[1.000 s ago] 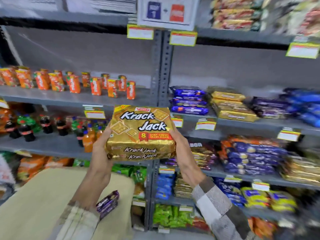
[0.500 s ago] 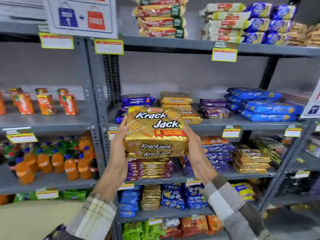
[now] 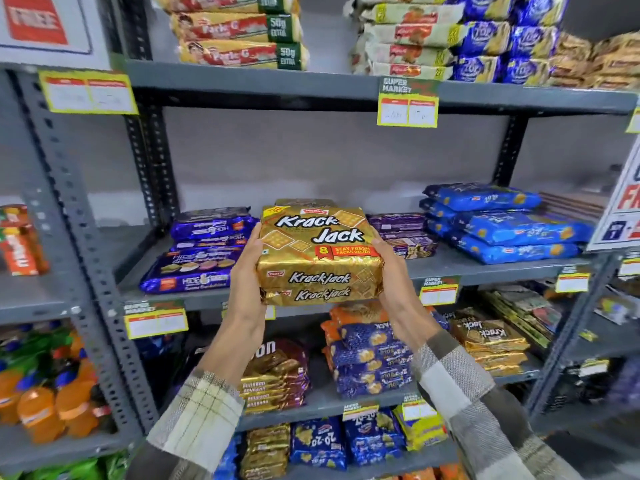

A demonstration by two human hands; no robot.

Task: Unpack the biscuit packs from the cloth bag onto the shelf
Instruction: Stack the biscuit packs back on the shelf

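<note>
Two stacked gold Krackjack biscuit packs (image 3: 320,254) are held up in front of the grey middle shelf (image 3: 485,268). My left hand (image 3: 247,271) grips their left end and my right hand (image 3: 389,268) grips their right end. The stack hangs just before a gap between purple Hide & Seek packs (image 3: 204,251) on the left and darker purple packs (image 3: 403,233) on the right. Another gold pack (image 3: 304,202) peeks out behind the stack. The cloth bag is out of view.
Blue 20-20 packs (image 3: 502,223) pile up at the shelf's right. Parle-G packs (image 3: 239,32) fill the shelf above. Lower shelves carry more biscuit packs (image 3: 367,355). A grey upright post (image 3: 86,237) separates this bay from the drinks bay with orange bottles (image 3: 45,400).
The view swung right and up, away from the cloth bag. Both hands carried the gold packs up and toward the middle shelf's gap.
</note>
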